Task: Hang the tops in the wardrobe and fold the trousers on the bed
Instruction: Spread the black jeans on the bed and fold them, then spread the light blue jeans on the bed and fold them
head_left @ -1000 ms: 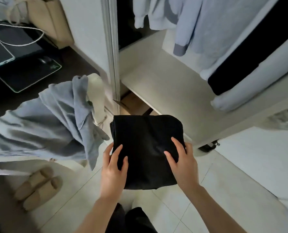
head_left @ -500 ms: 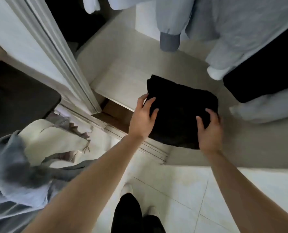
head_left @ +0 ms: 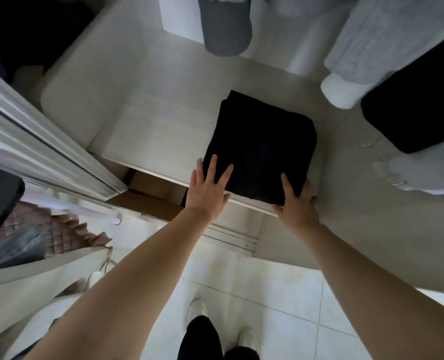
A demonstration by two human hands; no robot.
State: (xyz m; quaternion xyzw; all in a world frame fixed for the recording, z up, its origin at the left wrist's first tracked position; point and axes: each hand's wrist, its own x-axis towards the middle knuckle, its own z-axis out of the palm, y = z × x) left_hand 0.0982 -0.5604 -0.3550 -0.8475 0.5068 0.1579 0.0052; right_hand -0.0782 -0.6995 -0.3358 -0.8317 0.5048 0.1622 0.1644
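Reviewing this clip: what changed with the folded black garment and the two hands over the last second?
The folded black garment went from carried in front of the wardrobe to lying on the pale wardrobe shelf, pushed further in. The left hand let go and now lies flat with straight fingers on its near edge; the right hand still grips the near right corner. The hanging grey tops stayed put.

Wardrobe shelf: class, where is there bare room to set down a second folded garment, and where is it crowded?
Bare shelf lies left of the folded black trousers, as far as the sliding door frame. The right and back are crowded by hanging sleeves, a grey cuff and a black garment.
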